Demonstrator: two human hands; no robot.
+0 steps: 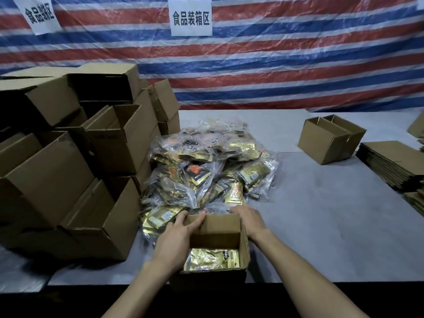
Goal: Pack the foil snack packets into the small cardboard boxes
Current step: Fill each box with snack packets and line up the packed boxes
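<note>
A small open cardboard box stands at the table's near edge. Gold foil packets lie flat inside it. My left hand holds the box's far left corner, with the fingers curled over the rim. My right hand grips the far right corner from outside. Just beyond the box rises a heap of gold foil snack packets, many still in clear plastic bags. A few loose packets lie beside my left hand.
Stacked open cardboard boxes fill the left side of the table. One small open box stands at the back right, next to a pile of flattened boxes. A striped tarp hangs behind the grey table.
</note>
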